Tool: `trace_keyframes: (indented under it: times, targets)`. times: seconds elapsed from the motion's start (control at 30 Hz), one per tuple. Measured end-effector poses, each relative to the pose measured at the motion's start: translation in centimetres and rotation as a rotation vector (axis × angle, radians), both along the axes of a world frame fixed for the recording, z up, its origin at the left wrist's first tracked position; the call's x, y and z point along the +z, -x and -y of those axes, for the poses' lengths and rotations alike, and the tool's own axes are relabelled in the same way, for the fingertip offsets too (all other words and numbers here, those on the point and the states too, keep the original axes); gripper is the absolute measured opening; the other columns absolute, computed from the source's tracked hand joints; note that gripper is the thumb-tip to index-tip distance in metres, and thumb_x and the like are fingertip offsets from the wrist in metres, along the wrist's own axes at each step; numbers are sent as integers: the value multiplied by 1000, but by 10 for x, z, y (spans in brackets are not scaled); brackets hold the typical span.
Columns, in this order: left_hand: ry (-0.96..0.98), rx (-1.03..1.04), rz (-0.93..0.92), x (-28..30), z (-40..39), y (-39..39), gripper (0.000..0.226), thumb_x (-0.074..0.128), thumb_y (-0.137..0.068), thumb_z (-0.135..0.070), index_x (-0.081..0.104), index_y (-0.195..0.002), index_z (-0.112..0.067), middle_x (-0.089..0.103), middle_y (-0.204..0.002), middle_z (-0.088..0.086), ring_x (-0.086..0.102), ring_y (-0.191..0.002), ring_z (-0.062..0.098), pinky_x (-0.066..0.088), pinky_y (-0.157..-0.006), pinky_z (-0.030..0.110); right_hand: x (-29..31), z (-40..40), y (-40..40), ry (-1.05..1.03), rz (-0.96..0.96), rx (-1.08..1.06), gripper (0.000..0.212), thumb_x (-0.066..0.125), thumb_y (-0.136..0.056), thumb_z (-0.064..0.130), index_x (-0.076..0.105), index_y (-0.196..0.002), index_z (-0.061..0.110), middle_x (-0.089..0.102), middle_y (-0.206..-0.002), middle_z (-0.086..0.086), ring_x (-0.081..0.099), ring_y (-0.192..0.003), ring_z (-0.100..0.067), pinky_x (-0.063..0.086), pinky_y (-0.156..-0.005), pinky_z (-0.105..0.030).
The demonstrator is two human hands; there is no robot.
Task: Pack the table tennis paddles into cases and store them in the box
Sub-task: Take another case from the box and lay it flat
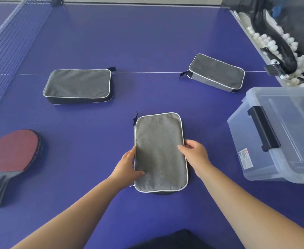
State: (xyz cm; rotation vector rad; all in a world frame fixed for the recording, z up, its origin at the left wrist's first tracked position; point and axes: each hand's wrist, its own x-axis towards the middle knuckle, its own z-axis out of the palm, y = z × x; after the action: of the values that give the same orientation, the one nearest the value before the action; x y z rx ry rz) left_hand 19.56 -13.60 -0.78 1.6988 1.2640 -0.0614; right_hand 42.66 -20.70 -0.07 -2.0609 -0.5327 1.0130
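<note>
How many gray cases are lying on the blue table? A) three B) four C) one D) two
A: one gray case lies between the two hands, a second case lies to the far left by the white line, and a third case lies to the far right.

Blue desk (147,42) with white centre line, net (5,45) at left; on it three grey cases: near one (160,153), far left (77,85), far right (217,72); red paddle (11,153) at left edge, clear lidded box (280,133) at right
</note>
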Motion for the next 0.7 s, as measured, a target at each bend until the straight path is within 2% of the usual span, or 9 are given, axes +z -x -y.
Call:
trace_keyframes:
  times: [0.1, 0.23, 0.3, 0.37, 0.4, 0.47, 0.53, 0.6, 0.7]
  targets:
    - [-120, 42, 15, 16, 2, -7, 83, 67, -88, -40, 20, -155, -28, 17, -161, -9, 22, -146, 18, 30, -114, 35, 23, -7, 8, -123, -10, -12, 23, 69, -86, 31, 70, -105, 21, 72, -95, 6, 68, -92, -13, 54, -83, -29]
    - [-96, 118, 271, 55, 17, -22, 84, 62, -80, -65, 28, -152, -37, 24, -158, -18, 23, -145, 7, 31, -117, 40, 60, -17, 35, -297, -6, 80, 7, 67, -90, 28, 65, -92, 34, 70, -91, 15, 65, -87, 3, 49, -76, -13]
    - [-128, 145, 325, 71, 27, -27, 88, 68, -79, -58, 25, -152, -36, 29, -153, -19, 26, -142, 2, 33, -115, 35, 72, -20, 49, -366, -89, 210, 17, 64, -93, 19, 64, -97, 36, 70, -91, 17, 65, -85, 7, 51, -75, -11]
    - [-177, 263, 341, 79, 32, -24, 83, 73, -82, -40, 25, -151, -39, 39, -142, -23, 37, -132, -4, 39, -106, 25, 78, -22, 60, -377, -162, 317, 21, 60, -95, 11, 67, -105, 28, 71, -96, 12, 67, -86, 3, 53, -76, -16]
    - [-181, 355, 356, 82, 33, -18, 80, 72, -84, -33, 27, -149, -42, 44, -138, -25, 44, -125, -7, 42, -97, 19, 75, -22, 62, -365, -143, 356, 23, 59, -95, 10, 68, -110, 25, 71, -100, 12, 67, -89, 1, 53, -79, -17]
    - [-193, 516, 385, 83, 32, 1, 75, 71, -85, -25, 31, -145, -46, 53, -129, -28, 53, -110, -12, 42, -79, 5, 61, -20, 61, -290, 32, 373, 28, 61, -94, 13, 66, -118, 27, 65, -113, 13, 62, -99, 1, 50, -87, -19]
    - [-232, 631, 389, 84, 29, 27, 68, 70, -87, -22, 37, -140, -50, 60, -117, -30, 58, -100, -12, 43, -68, 2, 36, -14, 49, -111, 245, 307, 38, 63, -93, 18, 57, -128, 29, 49, -128, 8, 54, -113, -7, 46, -99, -28]
    - [-264, 690, 366, 83, 22, 56, 58, 68, -88, -20, 47, -133, -51, 67, -106, -28, 62, -95, -9, 45, -70, 9, 15, -2, 38, 76, 327, 244, 49, 65, -92, 22, 49, -138, 29, 39, -137, -1, 46, -124, -20, 42, -99, -32]
    - [-270, 730, 237, 66, 8, 97, 50, 63, -91, -20, 53, -132, -48, 69, -100, -25, 64, -97, -3, 43, -73, 15, -9, 15, 32, 188, 354, 253, 53, 64, -92, 18, 45, -141, 27, 37, -139, -4, 45, -123, -23, 39, -87, -28]
